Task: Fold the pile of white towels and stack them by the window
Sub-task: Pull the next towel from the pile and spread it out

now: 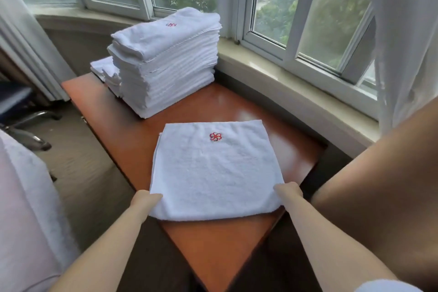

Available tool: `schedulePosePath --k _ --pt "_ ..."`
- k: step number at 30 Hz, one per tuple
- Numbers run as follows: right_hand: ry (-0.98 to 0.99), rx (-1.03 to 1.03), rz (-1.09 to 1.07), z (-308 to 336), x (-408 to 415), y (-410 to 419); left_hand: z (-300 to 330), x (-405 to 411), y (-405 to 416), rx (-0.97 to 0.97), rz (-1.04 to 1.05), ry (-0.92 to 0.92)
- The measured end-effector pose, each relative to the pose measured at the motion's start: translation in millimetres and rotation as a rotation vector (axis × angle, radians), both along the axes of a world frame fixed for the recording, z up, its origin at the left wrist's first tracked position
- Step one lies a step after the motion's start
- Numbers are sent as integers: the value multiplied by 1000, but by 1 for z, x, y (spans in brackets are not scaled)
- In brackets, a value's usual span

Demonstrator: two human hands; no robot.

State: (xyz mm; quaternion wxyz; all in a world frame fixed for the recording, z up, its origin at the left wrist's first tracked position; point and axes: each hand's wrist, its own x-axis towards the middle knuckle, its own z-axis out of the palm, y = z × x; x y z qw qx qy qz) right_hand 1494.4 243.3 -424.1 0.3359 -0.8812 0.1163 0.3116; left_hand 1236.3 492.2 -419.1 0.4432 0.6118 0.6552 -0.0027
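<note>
A folded white towel [213,170] with a red flower emblem lies flat on the reddish wooden table [227,242]. My left hand [145,199] grips its near left corner. My right hand [288,191] grips its near right corner; the fingers of both hands are tucked under the cloth. A tall stack of folded white towels [166,64] stands at the table's far end by the window, its top towel showing the same emblem. A lower, smaller pile of white towels [104,69] sits behind the stack on its left.
The window sill [296,78] curves around the table's far and right sides. White curtains [407,42] hang at right and left. A chair base [28,123] stands on the carpet at left. White fabric [26,208] fills the lower left. A blurred brown shape [391,192] is close at right.
</note>
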Motion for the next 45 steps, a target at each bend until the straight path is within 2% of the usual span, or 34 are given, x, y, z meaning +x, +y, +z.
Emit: schedulePosePath --k 4,7,9,15,18,23,27,31,34,36,41,43,45 --pt "-12 -61 51 3 -9 3 -1 -6 1 89 -85 153" --pt "-47 -74 58 -2 -3 10 3 -1 5 24 -104 211" --pt "-62 -71 60 0 -4 20 5 6 13 -4 -112 182" --pt "-159 -53 35 -2 18 48 -3 47 59 -50 -47 -73" --pt "-116 66 -5 -8 32 59 -7 67 72 -44 -14 -106" --pt "-137 116 -39 -13 74 97 -13 118 107 13 107 -217" --pt "-215 -30 -64 -22 107 125 -21 147 134 115 123 -138" --pt "-253 -48 -17 -31 134 148 -36 171 156 140 84 -16" --pt "-277 -65 67 -32 150 165 -37 180 162 277 79 134" --pt "-306 -75 93 -33 159 174 -36 182 163 339 75 171" --pt "-419 -33 88 -41 162 183 -38 182 176 290 110 49" --pt "-494 75 117 -37 157 183 -37 181 178 297 68 -101" --pt "-487 259 114 -29 147 181 -31 181 171 260 52 -296"
